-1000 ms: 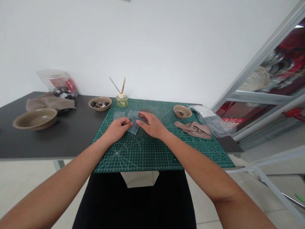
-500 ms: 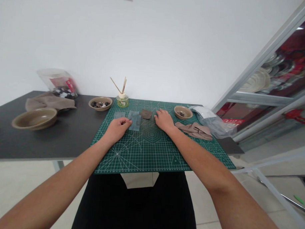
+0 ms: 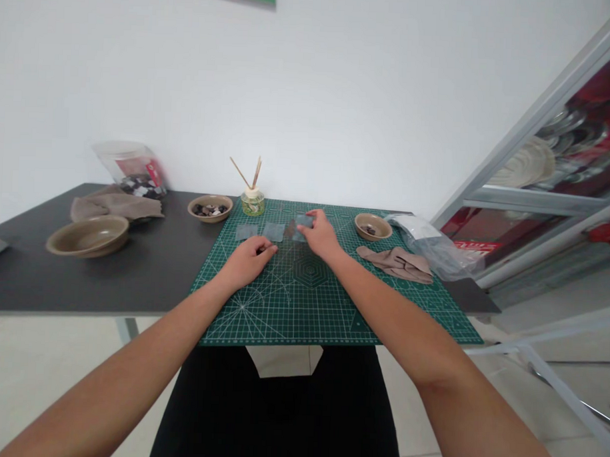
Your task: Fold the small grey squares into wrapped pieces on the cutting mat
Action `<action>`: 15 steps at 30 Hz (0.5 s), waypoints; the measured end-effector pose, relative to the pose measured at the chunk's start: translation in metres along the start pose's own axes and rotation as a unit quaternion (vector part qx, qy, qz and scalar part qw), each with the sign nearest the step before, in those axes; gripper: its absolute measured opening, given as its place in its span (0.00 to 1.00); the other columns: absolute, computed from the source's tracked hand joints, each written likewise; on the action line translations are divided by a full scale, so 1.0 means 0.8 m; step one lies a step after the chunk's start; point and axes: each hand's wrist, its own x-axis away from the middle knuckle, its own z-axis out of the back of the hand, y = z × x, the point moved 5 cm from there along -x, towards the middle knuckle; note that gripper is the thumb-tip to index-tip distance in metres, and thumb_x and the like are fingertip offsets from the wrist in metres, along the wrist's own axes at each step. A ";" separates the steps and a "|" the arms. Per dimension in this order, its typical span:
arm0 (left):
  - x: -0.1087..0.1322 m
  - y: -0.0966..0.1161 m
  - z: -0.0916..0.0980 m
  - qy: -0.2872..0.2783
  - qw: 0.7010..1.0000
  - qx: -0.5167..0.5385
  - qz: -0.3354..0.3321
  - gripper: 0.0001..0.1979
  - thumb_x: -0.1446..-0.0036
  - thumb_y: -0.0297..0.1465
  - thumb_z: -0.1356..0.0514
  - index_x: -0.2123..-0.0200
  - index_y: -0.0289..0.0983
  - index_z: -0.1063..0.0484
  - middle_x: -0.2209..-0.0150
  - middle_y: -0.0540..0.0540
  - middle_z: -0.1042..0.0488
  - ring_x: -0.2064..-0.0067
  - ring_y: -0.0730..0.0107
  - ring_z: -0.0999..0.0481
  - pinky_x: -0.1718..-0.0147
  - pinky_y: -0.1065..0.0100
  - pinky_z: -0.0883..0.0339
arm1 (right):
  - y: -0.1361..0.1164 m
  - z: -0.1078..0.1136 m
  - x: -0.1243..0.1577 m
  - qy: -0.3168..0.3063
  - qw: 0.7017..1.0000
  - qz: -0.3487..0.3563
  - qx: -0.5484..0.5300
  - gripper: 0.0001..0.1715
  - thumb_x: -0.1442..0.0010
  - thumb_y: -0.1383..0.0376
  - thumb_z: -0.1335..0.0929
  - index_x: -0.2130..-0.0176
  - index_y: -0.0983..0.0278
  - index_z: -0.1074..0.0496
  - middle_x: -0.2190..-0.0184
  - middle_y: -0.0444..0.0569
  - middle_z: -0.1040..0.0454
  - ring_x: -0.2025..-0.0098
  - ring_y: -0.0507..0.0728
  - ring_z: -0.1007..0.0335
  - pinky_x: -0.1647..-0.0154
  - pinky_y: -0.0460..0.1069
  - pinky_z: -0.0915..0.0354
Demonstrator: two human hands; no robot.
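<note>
A green cutting mat [image 3: 332,303] lies on a dark table [image 3: 148,276]. Small grey-blue fabric squares [image 3: 273,231] lie in a row near the mat's far edge. My left hand [image 3: 248,260] rests on the mat just below the middle square, fingers curled and pinched, with what they hold too small to name. My right hand [image 3: 319,236] is closed on another grey-blue fabric square [image 3: 304,220], held over a small brown patch [image 3: 291,229] that it partly covers.
A reed diffuser bottle [image 3: 252,200] and a bowl of dark pieces [image 3: 210,208] stand behind the squares. A small bowl [image 3: 372,225], beige cloth [image 3: 398,262] and clear plastic bag [image 3: 429,239] lie right. A large empty bowl [image 3: 88,235], cloth [image 3: 116,205] and a plastic jar [image 3: 131,169] sit left.
My right hand went right towards the small bowl, then came back left holding a grey-blue square over the brown patch. My left hand stayed near the squares. The view shifted slightly.
</note>
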 end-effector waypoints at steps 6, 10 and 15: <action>0.000 0.001 -0.013 -0.052 0.996 -0.051 -0.051 0.11 0.40 0.37 0.46 0.70 0.39 0.28 0.66 0.46 0.28 0.61 0.62 0.28 0.58 0.62 0.36 | 0.038 0.031 -0.037 -0.020 0.983 -0.012 0.180 0.28 0.40 0.67 0.30 0.42 0.66 0.37 0.49 0.60 0.23 0.48 0.65 0.26 0.44 0.58 0.34; -0.001 -0.001 -0.015 -0.067 0.995 -0.049 -0.049 0.11 0.40 0.32 0.49 0.70 0.38 0.29 0.64 0.45 0.27 0.58 0.61 0.27 0.55 0.61 0.35 | 0.047 0.027 -0.032 -0.009 0.974 0.009 0.227 0.31 0.37 0.65 0.33 0.38 0.69 0.40 0.43 0.63 0.29 0.43 0.65 0.30 0.41 0.57 0.37; 0.000 0.001 -0.015 -0.073 0.994 -0.060 -0.050 0.10 0.41 0.31 0.49 0.69 0.38 0.28 0.64 0.45 0.28 0.59 0.61 0.27 0.55 0.60 0.35 | 0.040 0.031 -0.019 0.049 0.951 0.013 0.307 0.28 0.36 0.65 0.36 0.38 0.67 0.38 0.40 0.64 0.35 0.42 0.68 0.35 0.44 0.60 0.36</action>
